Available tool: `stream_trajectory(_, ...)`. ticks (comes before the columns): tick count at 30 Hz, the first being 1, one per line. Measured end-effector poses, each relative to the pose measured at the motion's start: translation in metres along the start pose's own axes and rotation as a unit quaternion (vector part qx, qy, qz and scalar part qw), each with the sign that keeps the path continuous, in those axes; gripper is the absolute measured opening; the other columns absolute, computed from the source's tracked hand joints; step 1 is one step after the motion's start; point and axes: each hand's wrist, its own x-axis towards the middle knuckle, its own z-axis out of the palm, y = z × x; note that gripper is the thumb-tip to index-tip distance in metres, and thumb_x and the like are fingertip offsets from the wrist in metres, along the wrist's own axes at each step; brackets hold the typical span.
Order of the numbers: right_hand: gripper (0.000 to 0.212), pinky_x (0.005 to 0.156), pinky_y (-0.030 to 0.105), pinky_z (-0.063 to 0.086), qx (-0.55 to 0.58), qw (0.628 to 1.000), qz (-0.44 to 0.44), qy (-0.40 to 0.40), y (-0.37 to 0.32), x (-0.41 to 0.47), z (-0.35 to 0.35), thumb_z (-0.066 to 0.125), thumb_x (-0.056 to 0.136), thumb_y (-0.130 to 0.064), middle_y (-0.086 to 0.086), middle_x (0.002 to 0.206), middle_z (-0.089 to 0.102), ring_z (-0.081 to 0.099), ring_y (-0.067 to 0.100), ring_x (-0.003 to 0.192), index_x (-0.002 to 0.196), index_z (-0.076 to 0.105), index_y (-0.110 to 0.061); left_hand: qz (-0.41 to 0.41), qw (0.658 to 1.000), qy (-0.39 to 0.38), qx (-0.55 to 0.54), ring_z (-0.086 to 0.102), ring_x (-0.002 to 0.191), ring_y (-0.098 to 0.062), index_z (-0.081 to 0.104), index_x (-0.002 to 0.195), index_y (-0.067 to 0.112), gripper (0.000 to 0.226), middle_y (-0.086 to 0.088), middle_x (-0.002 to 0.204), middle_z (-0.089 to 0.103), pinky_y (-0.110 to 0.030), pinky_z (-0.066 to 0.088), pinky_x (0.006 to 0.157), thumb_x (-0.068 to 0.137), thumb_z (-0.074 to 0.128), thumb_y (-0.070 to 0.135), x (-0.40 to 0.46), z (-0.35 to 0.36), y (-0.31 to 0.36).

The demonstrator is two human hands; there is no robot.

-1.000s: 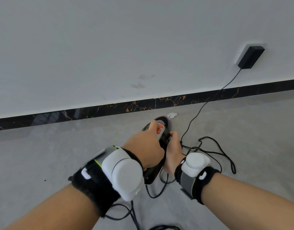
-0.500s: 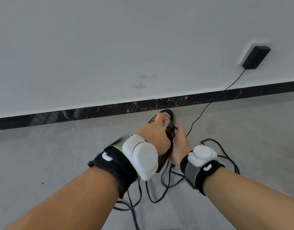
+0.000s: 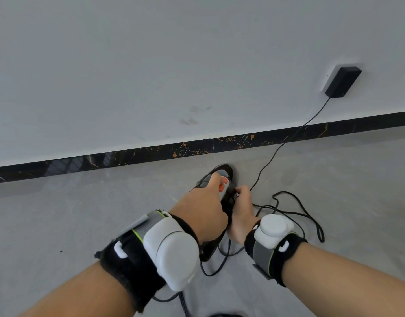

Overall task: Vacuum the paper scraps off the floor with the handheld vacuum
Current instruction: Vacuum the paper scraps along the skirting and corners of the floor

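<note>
Gripping the handheld vacuum (image 3: 223, 179), both hands closed their fingers around it.
A tangled black cord (image 3: 295, 209) lay beside the right hand (image 3: 241, 213); left hand (image 3: 201, 213) on top.

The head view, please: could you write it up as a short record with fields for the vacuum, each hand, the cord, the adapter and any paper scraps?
vacuum: black handheld vacuum, nose towards the skirting board
left hand: left hand grips the handle, thumb by the orange button
right hand: right hand pinches something at the vacuum's side; what exactly is hidden
cord: black cord looped on the floor, running up to the wall
adapter: black adapter plugged in at a wall socket
paper scraps: none visible
</note>
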Motion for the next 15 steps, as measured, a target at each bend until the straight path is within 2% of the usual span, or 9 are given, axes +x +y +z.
stream_trajectory(4,0.05,0.073,0.035,0.056,0.002,1.0,-0.016,0.005,-0.008,0.006,-0.001,0.052,0.086,-0.046,0.014,0.109,0.075,0.072,0.029,0.09,0.118,0.072,-0.012,-0.005,0.999,0.032,0.011,0.054,0.074,-0.022,0.029,0.139,0.031,0.057,0.006,0.078,0.046,-0.031,0.048,0.067,0.091,0.056,0.014,0.013,0.006,0.004)
stream_trajectory(8,0.056,0.095,0.047,0.058,-0.004,0.998,-0.052,0.023,-0.016,0.02,0.005,0.057,0.089,-0.057,0.015,0.116,0.077,0.074,0.033,0.106,0.125,0.072,-0.018,-0.016,0.999,0.048,0.006,0.059,0.081,-0.027,0.03,0.138,0.031,0.056,-0.004,0.093,0.057,-0.037,0.053,0.073,0.091,0.056,0.014,0.035,0.01,0.006)
stream_trajectory(12,0.05,0.086,0.041,0.059,0.013,0.998,-0.062,0.023,-0.026,0.027,0.012,0.053,0.099,-0.054,0.016,0.115,0.077,0.074,0.032,0.103,0.123,0.073,-0.014,-0.015,0.999,0.041,-0.014,0.057,0.078,-0.03,0.031,0.136,0.03,0.055,-0.002,0.082,0.053,-0.036,0.049,0.069,0.09,0.056,0.015,0.05,0.007,0.001)
stream_trajectory(15,0.047,0.077,0.037,0.058,0.017,0.998,-0.064,0.016,-0.026,0.026,0.018,0.051,0.101,-0.052,0.015,0.108,0.078,0.075,0.028,0.09,0.118,0.073,-0.013,-0.017,0.999,0.039,-0.01,0.055,0.076,-0.028,0.03,0.137,0.029,0.055,0.003,0.075,0.047,-0.035,0.046,0.067,0.091,0.056,0.015,0.05,0.005,-0.007)
